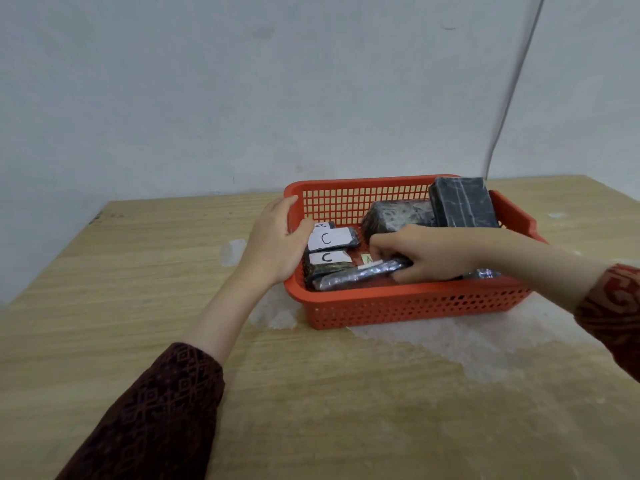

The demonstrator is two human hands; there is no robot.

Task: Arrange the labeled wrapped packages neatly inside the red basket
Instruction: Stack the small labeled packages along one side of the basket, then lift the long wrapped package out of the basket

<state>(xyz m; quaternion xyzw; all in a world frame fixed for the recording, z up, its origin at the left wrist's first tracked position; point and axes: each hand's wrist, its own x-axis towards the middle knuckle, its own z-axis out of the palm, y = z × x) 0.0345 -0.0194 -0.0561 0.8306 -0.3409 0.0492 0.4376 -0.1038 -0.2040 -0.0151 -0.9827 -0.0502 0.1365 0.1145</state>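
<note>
Sitting right of centre in the frame, the red basket [408,303] holds several dark wrapped packages: two flat ones with white "C" labels [329,239] at its left end, a long shiny package [360,277] lying along the lower wall, and two bulkier blocks [464,202] propped at the upper right corner. The basket rests on a pale wooden table [138,271] with whitish worn patches under and below it. Behind runs a plain grey-white wall [207,81], with a thin cable [512,88] hanging at the upper right. The left hand [277,237] reaches in from lower left, dark patterned sleeve pushed back, fingers loosely curled over the basket's left rim. The right hand [426,254] crosses in from the right edge, fingers closed around the long shiny package.
</note>
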